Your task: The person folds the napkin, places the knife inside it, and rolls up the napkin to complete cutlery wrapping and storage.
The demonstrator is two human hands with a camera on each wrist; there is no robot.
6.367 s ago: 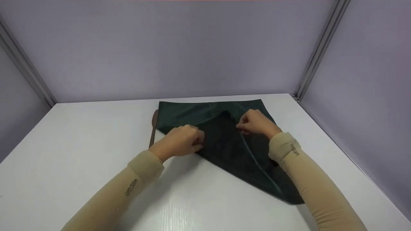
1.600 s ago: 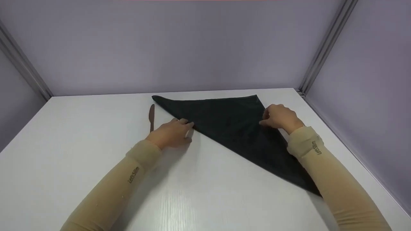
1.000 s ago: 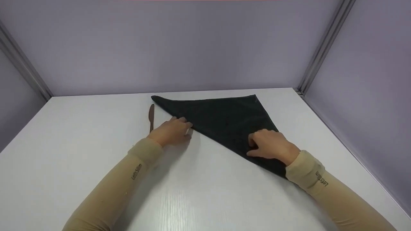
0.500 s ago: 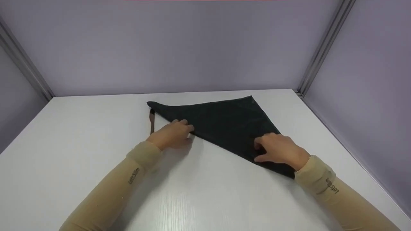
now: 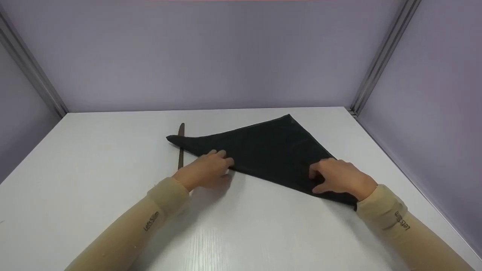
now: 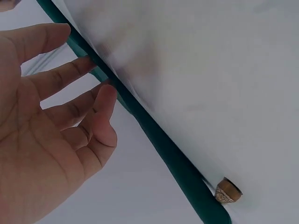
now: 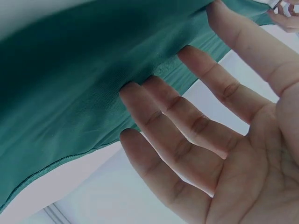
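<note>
A dark green cloth (image 5: 271, 150), folded into a triangle, lies flat on the white surface (image 5: 94, 169) with its left tip over a brown knife (image 5: 181, 150), and the left hand (image 5: 206, 171) and right hand (image 5: 340, 177) press flat, straight fingers on its near edge.

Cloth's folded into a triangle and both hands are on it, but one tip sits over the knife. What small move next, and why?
Probably slide the cloth slightly rightward. Its left tip lies across the knife, and the left hand and right hand already press its near edge with straight fingers.
</note>
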